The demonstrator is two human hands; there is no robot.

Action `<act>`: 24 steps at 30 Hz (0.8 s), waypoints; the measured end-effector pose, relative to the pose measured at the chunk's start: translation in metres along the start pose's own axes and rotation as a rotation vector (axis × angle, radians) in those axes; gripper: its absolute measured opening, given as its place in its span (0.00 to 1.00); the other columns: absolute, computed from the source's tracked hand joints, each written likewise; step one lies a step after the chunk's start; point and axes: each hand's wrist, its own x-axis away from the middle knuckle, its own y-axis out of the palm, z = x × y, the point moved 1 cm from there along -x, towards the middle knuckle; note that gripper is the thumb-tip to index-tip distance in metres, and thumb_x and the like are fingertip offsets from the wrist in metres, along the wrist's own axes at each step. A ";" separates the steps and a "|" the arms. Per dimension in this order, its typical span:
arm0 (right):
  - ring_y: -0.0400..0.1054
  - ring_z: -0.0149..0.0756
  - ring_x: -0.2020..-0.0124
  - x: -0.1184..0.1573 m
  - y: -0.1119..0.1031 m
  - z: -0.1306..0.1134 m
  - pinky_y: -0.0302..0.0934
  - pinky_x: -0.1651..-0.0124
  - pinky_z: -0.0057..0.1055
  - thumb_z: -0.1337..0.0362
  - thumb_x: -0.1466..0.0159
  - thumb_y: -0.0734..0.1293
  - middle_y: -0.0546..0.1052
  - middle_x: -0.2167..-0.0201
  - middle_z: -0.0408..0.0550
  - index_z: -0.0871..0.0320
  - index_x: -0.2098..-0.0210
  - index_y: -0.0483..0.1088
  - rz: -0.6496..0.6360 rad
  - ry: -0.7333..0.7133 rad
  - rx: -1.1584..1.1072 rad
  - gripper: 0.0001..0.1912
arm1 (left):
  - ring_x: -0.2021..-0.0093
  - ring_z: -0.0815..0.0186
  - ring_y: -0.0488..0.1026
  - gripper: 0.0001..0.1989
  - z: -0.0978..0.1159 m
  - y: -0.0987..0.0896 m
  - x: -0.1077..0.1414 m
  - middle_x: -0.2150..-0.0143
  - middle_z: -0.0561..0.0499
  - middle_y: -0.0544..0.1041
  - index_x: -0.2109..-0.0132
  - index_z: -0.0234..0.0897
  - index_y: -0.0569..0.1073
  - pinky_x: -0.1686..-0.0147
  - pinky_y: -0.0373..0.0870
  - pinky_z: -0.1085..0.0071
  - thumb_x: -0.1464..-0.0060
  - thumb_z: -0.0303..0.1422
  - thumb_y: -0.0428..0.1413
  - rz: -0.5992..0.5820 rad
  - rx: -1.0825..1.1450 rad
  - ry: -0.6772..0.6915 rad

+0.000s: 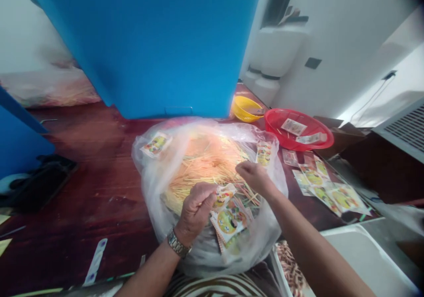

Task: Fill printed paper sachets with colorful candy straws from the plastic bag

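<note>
A large clear plastic bag (154,202) stands in front of me, its top rolled open around a heap of thin yellow and orange sticks (198,166). Over the near part of the heap, my left hand (197,206), with a metal watch at the wrist, pinches a small printed packet (225,195). Just below it, more printed packets (232,221) lie stacked in the bag. My right hand (253,175) is closed above the right side of the sticks; whatever its fingers may hold is hidden. One packet (264,153) rests by the bag's right rim, another (157,144) at the left.
Behind the bag rises a big blue container (165,49). A yellow basket (247,110) and a red basket (281,138) with packets stand at the back right. Printed packets (331,191) lie on the dark red table (115,217). A white tub (361,244) is at the lower right.
</note>
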 end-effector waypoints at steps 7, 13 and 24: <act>0.66 0.38 0.53 0.058 -0.041 -0.055 0.62 0.52 0.38 0.65 0.36 0.61 0.74 0.61 0.49 0.53 0.64 0.72 0.168 -0.440 -0.369 0.08 | 0.54 0.63 0.71 0.11 0.013 0.010 -0.005 0.57 0.45 0.76 0.55 0.36 0.75 0.52 0.68 0.64 0.41 0.29 0.49 -0.010 0.050 -0.001; 0.56 0.45 0.42 0.075 -0.015 -0.054 0.55 0.44 0.48 0.61 0.33 0.56 0.66 0.46 0.55 0.53 0.45 0.64 0.116 -0.521 -0.087 0.18 | 0.53 0.62 0.71 0.12 0.024 0.011 0.002 0.56 0.46 0.76 0.54 0.38 0.75 0.51 0.68 0.63 0.41 0.29 0.49 -0.031 0.075 0.042; 0.70 0.37 0.64 0.039 -0.024 0.000 0.62 0.60 0.35 0.68 0.36 0.57 0.76 0.66 0.48 0.56 0.53 0.67 0.265 -0.394 0.018 0.14 | 0.64 0.65 0.74 0.17 0.017 0.036 0.000 0.63 0.50 0.78 0.46 0.39 0.68 0.63 0.70 0.70 0.43 0.34 0.50 -0.344 0.000 -0.313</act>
